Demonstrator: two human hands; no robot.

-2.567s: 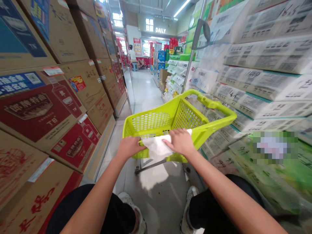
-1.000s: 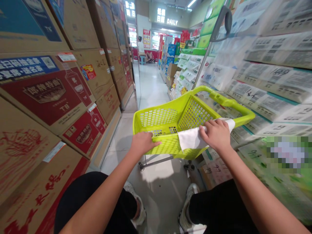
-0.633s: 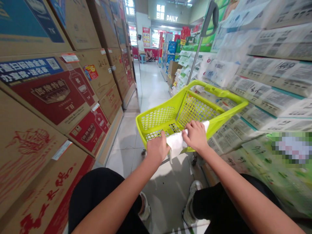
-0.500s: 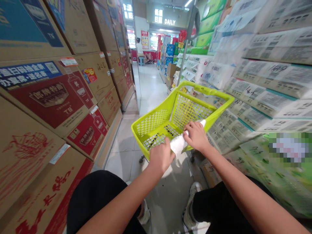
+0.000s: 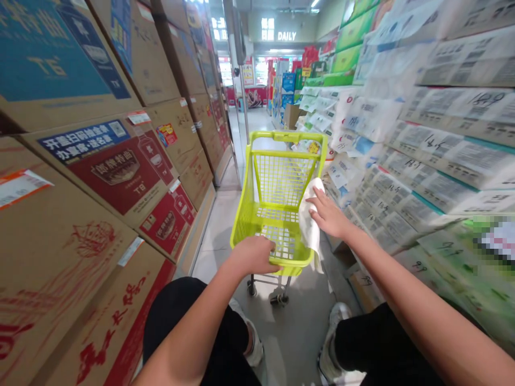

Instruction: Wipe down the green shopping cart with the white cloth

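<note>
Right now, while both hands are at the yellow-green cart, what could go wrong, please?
The cart stands on wheels, so pressing on its right side may turn it if the left hand loses the near rim.

The white cloth hangs loosely under the spread fingers of the right hand; it could slide off toward the floor.

The aisle looks narrow, so a swerve might bump the stacked packs at right.

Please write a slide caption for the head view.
Cart: left hand gripping its near rim, right hand on a cloth over its right side.
</note>
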